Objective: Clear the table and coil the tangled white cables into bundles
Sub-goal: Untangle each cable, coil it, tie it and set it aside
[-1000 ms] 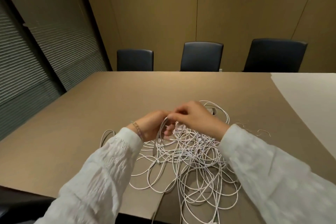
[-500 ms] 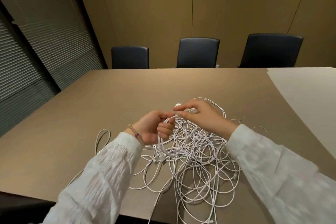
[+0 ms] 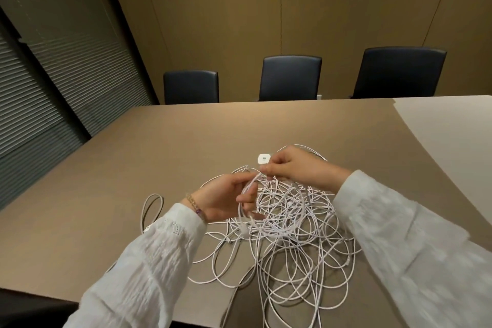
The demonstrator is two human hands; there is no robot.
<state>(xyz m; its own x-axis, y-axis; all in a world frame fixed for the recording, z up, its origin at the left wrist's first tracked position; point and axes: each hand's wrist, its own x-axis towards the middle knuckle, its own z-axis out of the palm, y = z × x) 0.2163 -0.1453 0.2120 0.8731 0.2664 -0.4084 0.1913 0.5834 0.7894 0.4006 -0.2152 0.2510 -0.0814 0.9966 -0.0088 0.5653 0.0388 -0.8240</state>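
Note:
A big tangle of white cables (image 3: pixel 290 253) lies on the brown table (image 3: pixel 133 181) near its front edge. My left hand (image 3: pixel 226 198) grips a small coil of white cable (image 3: pixel 249 205) just above the pile. My right hand (image 3: pixel 292 166) pinches a strand at the top of that coil, fingertips almost touching my left hand. A white charger block (image 3: pixel 263 159) sits on the table just behind my right hand. One loop of cable (image 3: pixel 151 208) lies apart to the left, beside my left sleeve.
Three dark chairs (image 3: pixel 290 77) stand along the far side of the table. A lighter table section (image 3: pixel 452 136) adjoins on the right. Slatted blinds (image 3: pixel 40 88) cover the left wall. Some cables hang over the table's front edge (image 3: pixel 229 311).
Both hands have lifted slightly and drawn the coil up from the pile. My right hand moved right along the strand, uncovering the charger block. The head camera has tilted.

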